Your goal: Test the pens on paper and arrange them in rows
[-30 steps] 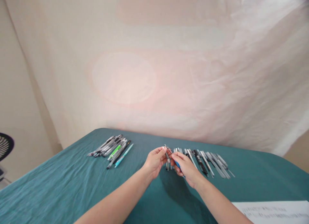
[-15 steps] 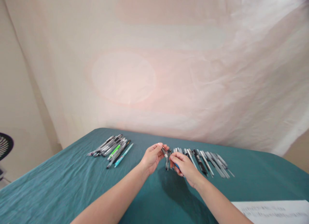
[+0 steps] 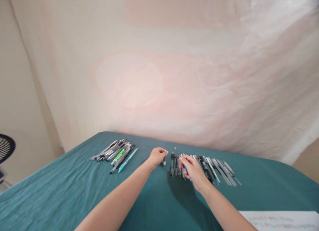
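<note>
Between the thumb and fingers of my right hand [image 3: 191, 169] is a blue pen [image 3: 184, 166], its thin dark tip pointing up and to the left. My left hand [image 3: 158, 156] is closed in a pinch low over the cloth, on a small dark piece with a white end [image 3: 164, 162] that looks like a pen cap; the fingers hide part of it. Just right of that hand, dark pens [image 3: 172, 164] lie side by side. The row continues under and past my right hand with black, white and grey pens [image 3: 225, 173].
On the left of the green tablecloth [image 3: 74, 178] lies a pile of pens [image 3: 113, 150], with a green one [image 3: 117, 156] and a turquoise one [image 3: 128, 160]. A printed sheet [image 3: 281, 219] rests at the front right. A black fan [image 3: 6, 148] stands beyond the left edge.
My hands, close together before, have moved apart. The left hand went left and down with the small dark piece; the pen tip in my right hand now shows, as do more pens in the row.
</note>
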The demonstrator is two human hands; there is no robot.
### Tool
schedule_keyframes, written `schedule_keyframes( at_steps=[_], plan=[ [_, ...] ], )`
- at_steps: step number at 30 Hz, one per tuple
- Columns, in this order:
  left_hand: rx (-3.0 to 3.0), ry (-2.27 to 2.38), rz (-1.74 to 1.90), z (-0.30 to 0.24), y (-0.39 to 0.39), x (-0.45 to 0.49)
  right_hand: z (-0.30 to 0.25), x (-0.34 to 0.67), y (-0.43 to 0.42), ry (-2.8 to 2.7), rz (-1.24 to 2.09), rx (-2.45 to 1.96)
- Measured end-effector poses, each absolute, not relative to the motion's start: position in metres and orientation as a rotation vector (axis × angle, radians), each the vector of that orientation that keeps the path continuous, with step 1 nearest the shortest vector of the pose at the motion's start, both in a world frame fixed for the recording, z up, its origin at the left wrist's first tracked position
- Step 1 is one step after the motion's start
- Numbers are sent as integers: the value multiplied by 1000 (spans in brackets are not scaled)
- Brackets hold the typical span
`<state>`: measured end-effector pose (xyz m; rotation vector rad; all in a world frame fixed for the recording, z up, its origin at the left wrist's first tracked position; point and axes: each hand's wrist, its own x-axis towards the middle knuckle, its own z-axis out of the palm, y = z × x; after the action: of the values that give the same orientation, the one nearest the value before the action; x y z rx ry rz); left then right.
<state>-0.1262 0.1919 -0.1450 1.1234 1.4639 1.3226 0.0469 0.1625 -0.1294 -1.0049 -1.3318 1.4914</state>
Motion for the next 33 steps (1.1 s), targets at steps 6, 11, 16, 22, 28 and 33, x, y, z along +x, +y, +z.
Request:
schedule_keyframes(
  at_steps=[6, 11, 16, 22, 28, 33],
  plan=[
    [1281, 1710, 1164, -148, 218, -118, -127, 47, 163, -1321, 1452, -1009],
    [1335, 1794, 1129, -150, 226, -117, -129, 48, 165, -1323, 1421, -1031],
    [1391, 1814, 1149, -151, 222, -116, -131, 48, 166, -1373, 1381, -1025],
    [1452, 1759, 1159, -149, 208, -118, -136, 48, 166, -1395, 1386, -1029],
    [1489, 1623, 1211, -134, 183, -115, -139, 48, 168, -1406, 1396, -1021],
    [1404, 1372, 1176, -123, 158, -101, -141, 46, 167, -1433, 1413, -1038]
  ],
)
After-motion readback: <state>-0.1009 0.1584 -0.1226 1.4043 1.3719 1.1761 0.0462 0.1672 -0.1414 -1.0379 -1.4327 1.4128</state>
